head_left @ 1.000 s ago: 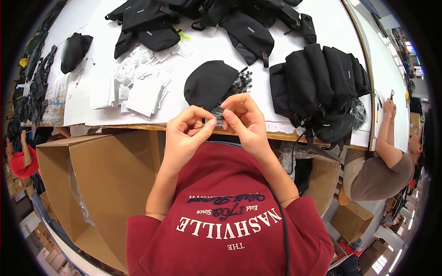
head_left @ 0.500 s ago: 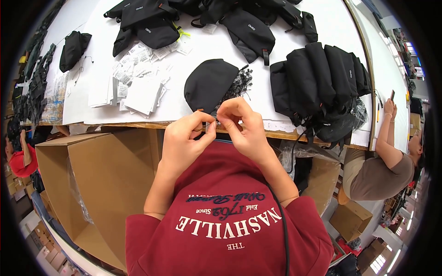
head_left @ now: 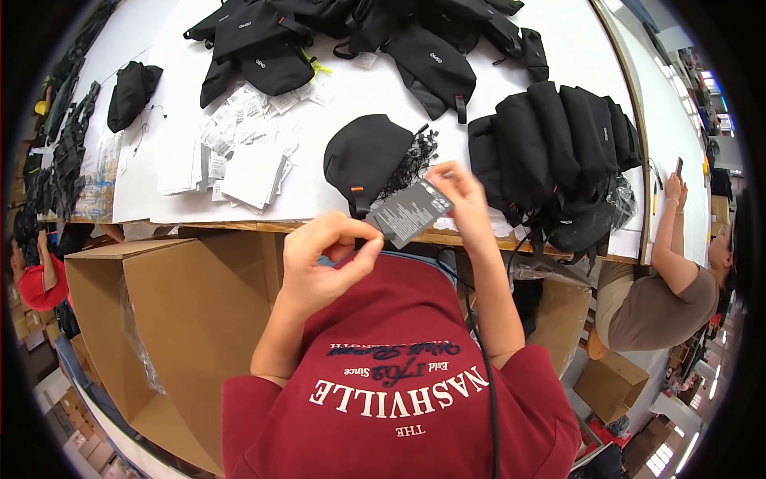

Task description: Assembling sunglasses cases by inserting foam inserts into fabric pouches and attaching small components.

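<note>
My left hand (head_left: 323, 254) is closed in a pinch at the lower left corner of a dark grey hang tag (head_left: 411, 212) with pale print. I cannot make out whether a string is also between those fingertips. At the tag's upper right edge, my right hand (head_left: 465, 199) grips it, slightly smeared by motion. The tag is tilted over the table's front edge. Just beyond it lies a black pouch (head_left: 365, 158) with a small orange label near its strap. A heap of thin black cords (head_left: 415, 164) sits beside the pouch, partly covered by the tag.
White tags (head_left: 254, 168) are piled on the left of the white table (head_left: 319, 100). Black bags (head_left: 550, 140) stand in a row at right, and more black bags (head_left: 259, 64) lie at the back. Below the edge is a cardboard box (head_left: 191, 311). A person (head_left: 666, 287) works at right.
My right hand has moved up and to the right, away from my left. The grey tag, not visible before, now spans between them. My left hand stays nearly in place.
</note>
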Motion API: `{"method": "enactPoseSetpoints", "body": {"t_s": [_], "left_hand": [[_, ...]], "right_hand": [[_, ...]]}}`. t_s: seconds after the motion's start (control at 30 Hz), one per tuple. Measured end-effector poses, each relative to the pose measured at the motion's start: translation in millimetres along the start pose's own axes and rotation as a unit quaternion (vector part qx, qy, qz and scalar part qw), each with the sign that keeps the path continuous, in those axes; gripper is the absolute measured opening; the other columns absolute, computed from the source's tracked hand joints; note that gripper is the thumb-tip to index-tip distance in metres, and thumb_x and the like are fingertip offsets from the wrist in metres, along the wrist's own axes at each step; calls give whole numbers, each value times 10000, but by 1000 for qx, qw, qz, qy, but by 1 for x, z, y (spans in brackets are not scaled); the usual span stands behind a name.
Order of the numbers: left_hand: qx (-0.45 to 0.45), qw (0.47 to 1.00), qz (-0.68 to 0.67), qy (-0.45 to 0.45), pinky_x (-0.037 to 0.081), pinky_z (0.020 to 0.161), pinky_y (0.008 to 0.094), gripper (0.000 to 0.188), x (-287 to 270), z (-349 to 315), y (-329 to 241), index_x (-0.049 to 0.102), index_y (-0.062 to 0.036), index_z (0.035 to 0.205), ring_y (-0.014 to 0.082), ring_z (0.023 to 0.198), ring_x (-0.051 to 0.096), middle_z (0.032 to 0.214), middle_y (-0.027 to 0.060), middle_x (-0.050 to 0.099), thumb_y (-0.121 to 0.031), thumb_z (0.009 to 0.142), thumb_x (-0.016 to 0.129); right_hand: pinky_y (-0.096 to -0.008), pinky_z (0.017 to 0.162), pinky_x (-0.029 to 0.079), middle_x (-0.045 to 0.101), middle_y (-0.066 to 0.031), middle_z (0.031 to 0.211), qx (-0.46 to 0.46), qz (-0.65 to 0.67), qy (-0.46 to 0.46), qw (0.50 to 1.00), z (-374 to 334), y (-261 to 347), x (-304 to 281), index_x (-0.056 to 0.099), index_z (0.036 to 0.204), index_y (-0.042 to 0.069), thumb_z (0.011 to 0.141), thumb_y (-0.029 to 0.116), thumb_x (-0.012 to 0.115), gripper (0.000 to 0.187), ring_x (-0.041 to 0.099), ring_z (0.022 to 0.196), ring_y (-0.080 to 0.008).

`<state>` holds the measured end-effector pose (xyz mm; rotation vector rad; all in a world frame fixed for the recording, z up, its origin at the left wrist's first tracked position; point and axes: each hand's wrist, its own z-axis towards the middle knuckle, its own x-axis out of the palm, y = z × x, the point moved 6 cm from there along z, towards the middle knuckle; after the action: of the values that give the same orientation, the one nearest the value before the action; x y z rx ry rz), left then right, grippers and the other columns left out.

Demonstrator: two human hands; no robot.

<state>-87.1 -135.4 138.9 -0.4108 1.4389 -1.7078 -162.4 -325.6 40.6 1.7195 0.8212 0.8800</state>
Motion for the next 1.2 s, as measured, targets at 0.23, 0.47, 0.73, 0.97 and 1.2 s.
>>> {"method": "enactPoseSetpoints", "body": {"t_s": [0.23, 0.47, 0.73, 0.97, 1.2], "left_hand": [[88, 982, -34, 166, 363, 525, 280, 150, 24, -3, -22, 653, -68, 743, 143, 545, 474, 610, -2, 568, 17, 649, 732], [102, 977, 143, 123, 425, 894, 385, 273, -2, 9, -13, 622, -75, 1024, 283, 1033, 548, 1196, 73, 600, 30, 772, 611], [198, 899, 377, 101, 348, 930, 357, 341, -10, 13, 14, 631, -140, 1026, 212, 1081, 490, 1201, -19, 573, -59, 702, 701], [229, 884, 396, 94, 358, 887, 344, 265, -16, 12, 11, 587, -131, 842, 187, 1035, 520, 1040, -30, 606, -77, 623, 727], [228, 902, 354, 94, 364, 821, 330, 344, -18, 9, 13, 659, -90, 867, 195, 888, 574, 896, -10, 658, -19, 535, 712]], "right_hand": [[-227, 532, 497, 630, -32, 716, 264, 197, 102, 939, -6, -58, 38, 590, 1074, 24, 946, 205, 554, 224, 627, 584, -116], [-231, 637, 491, 640, -23, 726, 70, 32, 148, 986, 12, -17, 47, 607, 1037, -20, 945, 164, 521, 223, 596, 725, -51], [-315, 487, 374, 481, -129, 548, -155, -373, 211, 890, -11, 69, 69, 557, 817, -2, 859, 170, 607, 184, 463, 465, -211], [-342, 487, 391, 516, -102, 541, -240, -436, 197, 845, -15, 83, 72, 601, 798, 37, 843, 203, 628, 174, 526, 482, -243], [-340, 478, 383, 515, -92, 544, -232, -422, 209, 851, -20, 83, 73, 598, 790, 46, 840, 198, 634, 165, 507, 469, -234]]}}
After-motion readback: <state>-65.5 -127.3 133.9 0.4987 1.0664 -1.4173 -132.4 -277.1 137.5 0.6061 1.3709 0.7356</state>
